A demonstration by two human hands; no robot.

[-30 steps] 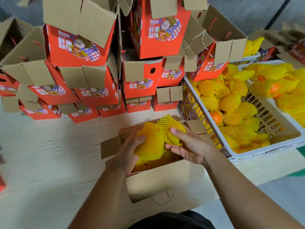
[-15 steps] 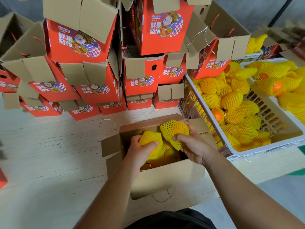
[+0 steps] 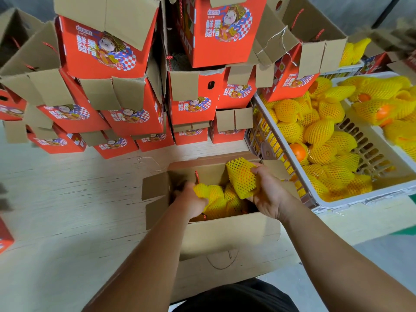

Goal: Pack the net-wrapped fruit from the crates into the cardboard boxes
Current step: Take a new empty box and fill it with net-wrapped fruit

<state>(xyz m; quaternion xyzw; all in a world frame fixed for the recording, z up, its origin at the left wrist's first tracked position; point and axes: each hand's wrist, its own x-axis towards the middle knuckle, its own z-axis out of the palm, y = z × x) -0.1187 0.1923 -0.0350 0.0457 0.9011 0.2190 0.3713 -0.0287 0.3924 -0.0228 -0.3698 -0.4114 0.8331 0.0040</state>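
In the open box [image 3: 225, 235] at the table's near edge, seen from the head camera, both hands are at work. The left hand [image 3: 191, 202] is down inside, fingers curled round a netted fruit [image 3: 208, 191] that sits against others already packed. The right hand [image 3: 269, 194] pinches a second fruit [image 3: 242, 176] by its net, holding it above the box's far right corner, not yet seated. More netted fruit fill the white crate [image 3: 364, 199] just right of the box; a few show bare orange skin where the net has slipped. Red boxes [image 3: 105, 48] are stacked behind, flaps hanging open.

Likely trouble: the right hand grips mostly loose net, so the fruit could slide out of it or drop hard onto those below. The box looks fairly full, and forcing this one in might bruise fruit or catch the red cord [image 3: 196, 176] at the inner wall.
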